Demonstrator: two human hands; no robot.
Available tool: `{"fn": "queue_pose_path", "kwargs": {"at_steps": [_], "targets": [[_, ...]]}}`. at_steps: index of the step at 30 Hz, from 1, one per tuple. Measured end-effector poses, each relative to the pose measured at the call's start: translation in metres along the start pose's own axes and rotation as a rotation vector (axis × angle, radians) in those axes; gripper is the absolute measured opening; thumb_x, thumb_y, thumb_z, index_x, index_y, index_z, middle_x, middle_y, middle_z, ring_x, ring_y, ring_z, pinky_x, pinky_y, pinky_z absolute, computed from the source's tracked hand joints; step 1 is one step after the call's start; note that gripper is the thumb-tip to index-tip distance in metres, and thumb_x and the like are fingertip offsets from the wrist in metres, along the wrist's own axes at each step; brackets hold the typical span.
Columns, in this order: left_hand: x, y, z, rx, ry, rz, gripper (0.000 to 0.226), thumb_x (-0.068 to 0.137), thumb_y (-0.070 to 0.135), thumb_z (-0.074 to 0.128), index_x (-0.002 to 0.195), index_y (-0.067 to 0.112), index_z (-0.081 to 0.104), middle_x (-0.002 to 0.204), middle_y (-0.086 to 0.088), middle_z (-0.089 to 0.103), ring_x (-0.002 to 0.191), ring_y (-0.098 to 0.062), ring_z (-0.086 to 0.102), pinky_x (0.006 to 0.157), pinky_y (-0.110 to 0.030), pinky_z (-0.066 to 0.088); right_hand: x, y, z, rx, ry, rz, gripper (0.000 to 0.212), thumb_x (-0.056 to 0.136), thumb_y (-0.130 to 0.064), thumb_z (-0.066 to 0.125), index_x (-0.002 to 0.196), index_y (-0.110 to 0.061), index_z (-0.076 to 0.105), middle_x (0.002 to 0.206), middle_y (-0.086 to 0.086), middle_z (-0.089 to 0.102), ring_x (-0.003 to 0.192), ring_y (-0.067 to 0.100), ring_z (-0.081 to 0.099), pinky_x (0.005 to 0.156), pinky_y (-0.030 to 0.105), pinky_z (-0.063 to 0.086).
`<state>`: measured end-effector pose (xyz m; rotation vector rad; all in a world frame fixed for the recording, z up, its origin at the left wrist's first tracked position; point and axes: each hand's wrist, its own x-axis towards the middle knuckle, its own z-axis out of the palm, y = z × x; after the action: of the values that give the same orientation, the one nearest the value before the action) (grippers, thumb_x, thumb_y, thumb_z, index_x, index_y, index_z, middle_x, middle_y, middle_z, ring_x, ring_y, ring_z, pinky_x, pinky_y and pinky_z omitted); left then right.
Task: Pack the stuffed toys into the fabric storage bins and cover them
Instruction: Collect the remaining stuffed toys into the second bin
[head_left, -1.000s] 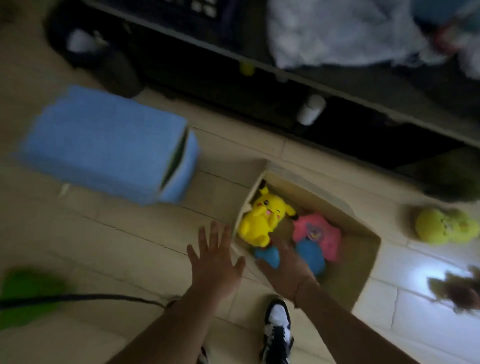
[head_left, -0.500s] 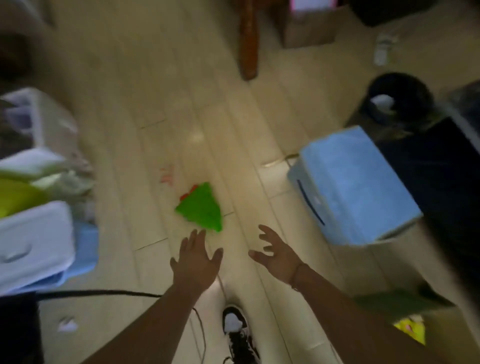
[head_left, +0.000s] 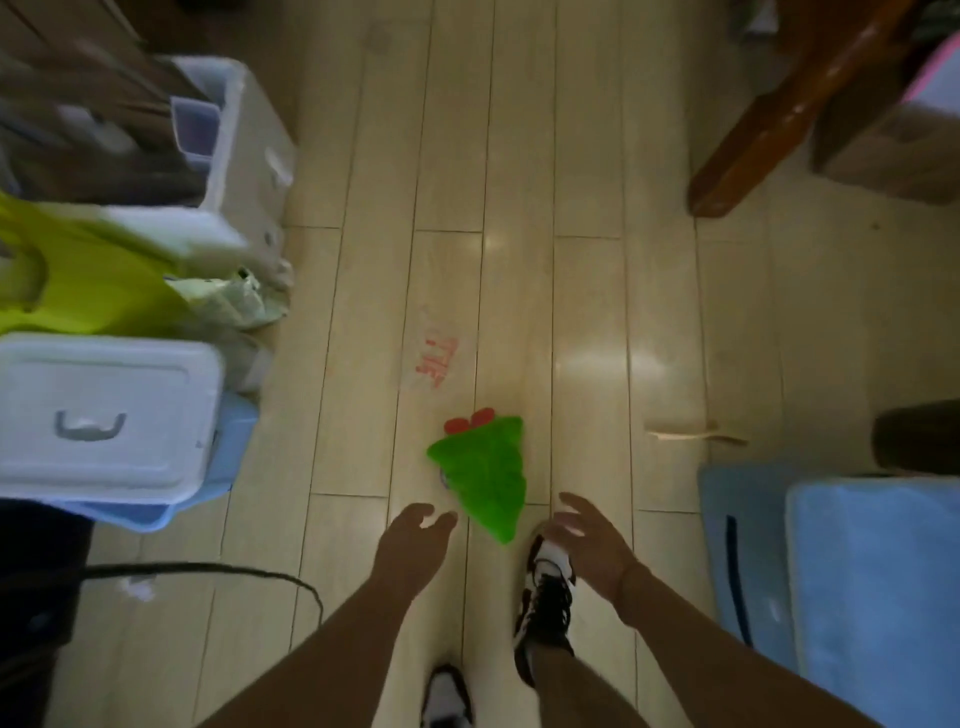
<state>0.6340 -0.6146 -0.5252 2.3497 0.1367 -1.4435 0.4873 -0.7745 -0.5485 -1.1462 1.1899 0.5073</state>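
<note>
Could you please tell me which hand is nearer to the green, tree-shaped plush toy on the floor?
Left. The left hand hovers just beside the green plush toy's lower left edge; the right hand sits slightly farther off, lower right.

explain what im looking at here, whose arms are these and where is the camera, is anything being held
There is no machine here. The single picture comes from a camera worn on a person's head, looking down at their own arms and shoes. The left hand and right hand are both reaching forward with loose fingers, and neither has a grip on anything. Between them on the wooden floor lies a green stuffed toy with red bits at its top. A blue fabric bin sits at the right, white plastic boxes at the left.
</note>
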Motion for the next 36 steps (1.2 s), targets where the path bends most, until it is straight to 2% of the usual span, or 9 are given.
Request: {"fn": "queue_pose_path", "kwargs": {"at_steps": [5, 9, 14, 19, 23, 27, 31, 33, 36], "targets": [[0.082, 0.028, 0.004, -0.103, -0.052, -0.003, 0.058, 0.09, 0.042, 0.063, 0.141, 0.02, 0.043, 0.137, -0.006, 0.054, 0.109, -0.021, 0.058, 0.088, -0.028, 0.045, 0.088, -0.028, 0.006, -0.115, 0.11, 0.041, 0.07, 0.086, -0.032, 0.067, 0.145, -0.019, 0.032, 0.141, 0.013, 0.045, 0.124, 0.028, 0.049, 0.098, 0.038, 0.046], [0.163, 0.033, 0.015, -0.117, -0.11, 0.075, 0.058, 0.093, 0.029, 0.062, 0.144, 0.018, 0.036, 0.114, 0.001, 0.052, 0.097, -0.014, 0.053, 0.076, -0.025, 0.042, 0.181, -0.027, 0.03, -0.243, 0.142, 0.097, 0.077, 0.084, -0.034, 0.069, 0.146, -0.019, 0.028, 0.145, 0.016, 0.043, 0.125, 0.033, 0.049, 0.102, 0.04, 0.045], [0.265, -0.006, 0.04, -0.077, -0.086, -0.202, 0.054, 0.096, 0.04, 0.053, 0.135, 0.004, 0.043, 0.104, -0.006, 0.054, 0.106, -0.031, 0.061, 0.085, -0.036, 0.048, 0.279, -0.001, 0.054, -0.301, 0.166, 0.142, 0.082, 0.081, -0.035, 0.071, 0.145, -0.016, 0.023, 0.139, 0.016, 0.047, 0.122, 0.037, 0.051, 0.099, 0.04, 0.046], [0.287, -0.035, 0.066, -0.618, -0.393, -0.46, 0.065, 0.09, 0.067, 0.045, 0.131, 0.017, 0.049, 0.122, -0.015, 0.06, 0.091, -0.033, 0.069, 0.074, -0.039, 0.06, 0.311, 0.033, 0.06, -0.254, 0.125, 0.167, 0.075, 0.077, -0.04, 0.074, 0.138, -0.014, 0.039, 0.132, 0.011, 0.055, 0.117, 0.034, 0.056, 0.097, 0.046, 0.049], [0.235, -0.01, 0.046, -1.062, -0.376, -0.473, 0.082, 0.082, 0.081, 0.034, 0.141, 0.024, 0.042, 0.134, -0.014, 0.05, 0.115, -0.049, 0.055, 0.092, -0.054, 0.052, 0.235, -0.001, 0.044, 0.123, 0.098, 0.063, 0.049, 0.092, -0.041, 0.056, 0.136, -0.025, 0.043, 0.129, 0.007, 0.057, 0.08, 0.023, 0.064, 0.065, 0.035, 0.059], [0.105, 0.07, -0.013, -1.265, -0.497, -0.211, 0.065, 0.084, 0.062, 0.053, 0.123, 0.012, 0.059, 0.132, -0.024, 0.058, 0.118, -0.043, 0.058, 0.098, -0.059, 0.047, 0.083, -0.057, -0.007, 0.909, -0.021, 0.001, 0.065, 0.092, -0.062, 0.033, 0.118, -0.009, 0.059, 0.12, 0.011, 0.066, 0.111, 0.031, 0.062, 0.1, 0.051, 0.045], [-0.029, 0.162, -0.056, -0.863, -0.428, 0.134, 0.056, 0.076, 0.001, 0.071, 0.125, 0.02, 0.054, 0.127, -0.019, 0.063, 0.106, -0.039, 0.064, 0.067, -0.05, 0.06, -0.06, -0.109, -0.055, 0.614, 0.104, -0.212, 0.016, 0.089, -0.012, 0.063, 0.101, -0.009, 0.054, 0.118, 0.014, 0.061, 0.111, 0.041, 0.059, 0.069, 0.036, 0.059], [-0.087, 0.207, -0.071, -0.721, -0.42, 0.21, 0.07, 0.077, -0.007, 0.067, 0.133, 0.031, 0.05, 0.113, -0.006, 0.071, 0.104, -0.034, 0.067, 0.071, -0.047, 0.061, -0.117, -0.13, -0.081, 0.53, 0.204, -0.358, 0.051, 0.082, -0.002, 0.068, 0.12, -0.027, 0.047, 0.125, 0.007, 0.056, 0.11, 0.029, 0.06, 0.068, 0.032, 0.059], [-0.169, 0.262, -0.079, -0.404, -0.48, 0.372, 0.056, 0.074, 0.019, 0.076, 0.124, 0.036, 0.059, 0.111, 0.0, 0.073, 0.096, -0.023, 0.071, 0.069, -0.038, 0.06, -0.202, -0.149, -0.115, 0.476, 0.347, -0.542, 0.074, 0.078, 0.002, 0.072, 0.13, -0.037, 0.037, 0.126, -0.001, 0.053, 0.105, 0.006, 0.061, 0.071, 0.023, 0.057]]}}
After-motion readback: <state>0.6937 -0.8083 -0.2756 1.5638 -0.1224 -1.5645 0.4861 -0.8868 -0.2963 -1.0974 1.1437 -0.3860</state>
